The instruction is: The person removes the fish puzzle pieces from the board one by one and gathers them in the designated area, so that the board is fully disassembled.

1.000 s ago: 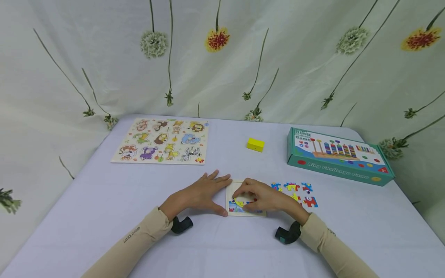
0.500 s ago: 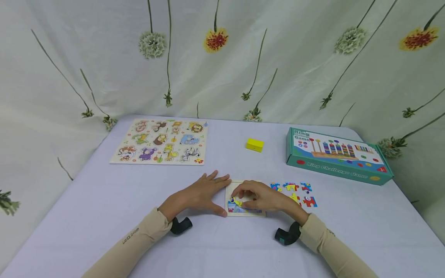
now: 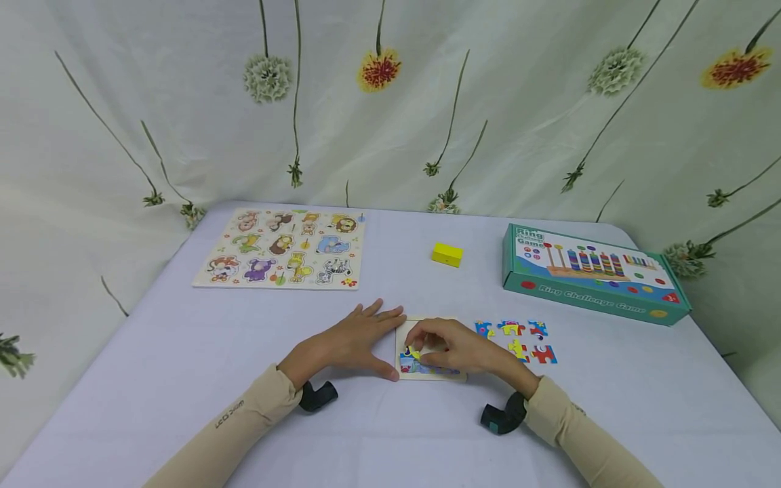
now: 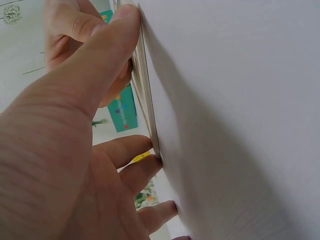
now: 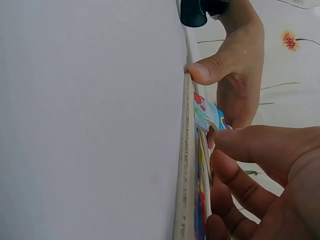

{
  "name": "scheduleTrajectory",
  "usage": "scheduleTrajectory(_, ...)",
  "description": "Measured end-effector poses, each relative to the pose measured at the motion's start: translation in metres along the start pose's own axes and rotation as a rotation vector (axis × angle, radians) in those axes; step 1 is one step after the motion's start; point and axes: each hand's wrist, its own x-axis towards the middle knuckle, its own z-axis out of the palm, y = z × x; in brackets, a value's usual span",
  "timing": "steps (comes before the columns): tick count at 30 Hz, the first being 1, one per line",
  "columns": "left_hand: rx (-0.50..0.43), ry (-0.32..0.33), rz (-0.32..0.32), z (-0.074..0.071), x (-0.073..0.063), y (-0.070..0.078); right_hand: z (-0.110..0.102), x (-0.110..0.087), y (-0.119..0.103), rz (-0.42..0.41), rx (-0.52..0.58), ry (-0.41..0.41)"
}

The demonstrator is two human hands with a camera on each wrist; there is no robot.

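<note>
A small wooden puzzle board point(image 3: 401, 332) lies on the table, its lower part filled with blue picture pieces. My left hand point(image 3: 354, 341) is spread flat at the board's left side, thumb and index finger touching its edge. Over the board, my right hand point(image 3: 460, 346) pinches a puzzle piece point(image 3: 413, 352) with yellow on it between thumb and fingers. In the right wrist view, a blue piece point(image 5: 206, 112) with a red crab stands tilted up from the board beside the right thumb point(image 5: 227, 142). My right fingers hide much of the board.
Several loose puzzle pieces point(image 3: 511, 328) lie just right of the board. A green Ring Challenge Game box point(image 3: 594, 274) stands at the back right. Behind the hands are a yellow block point(image 3: 447, 255) and an animal puzzle board point(image 3: 277, 249) at the back left.
My right thumb and fingers have shifted slightly left over the board, and less yellow shows between them. My left hand stays at the board's edge.
</note>
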Motion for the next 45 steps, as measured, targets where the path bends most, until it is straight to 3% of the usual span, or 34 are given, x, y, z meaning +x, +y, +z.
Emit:
scheduleTrajectory(14, 0.006, 0.001, -0.001, -0.001, -0.001, 0.001, 0.004, 0.004, -0.001, -0.005, -0.016, 0.023)
scheduleTrajectory(24, 0.004, 0.001, 0.0, -0.002, -0.001, 0.001, 0.005, 0.003, -0.001, -0.003, 0.031, 0.036)
scheduleTrajectory(35, 0.006, -0.005, 0.004, -0.002, -0.001, 0.001, 0.001, 0.001, -0.004, 0.039, 0.033, 0.061)
scheduleTrajectory(45, -0.002, -0.007, -0.002, -0.002, 0.001, 0.001, -0.011, -0.014, -0.002, 0.124, 0.061, 0.087)
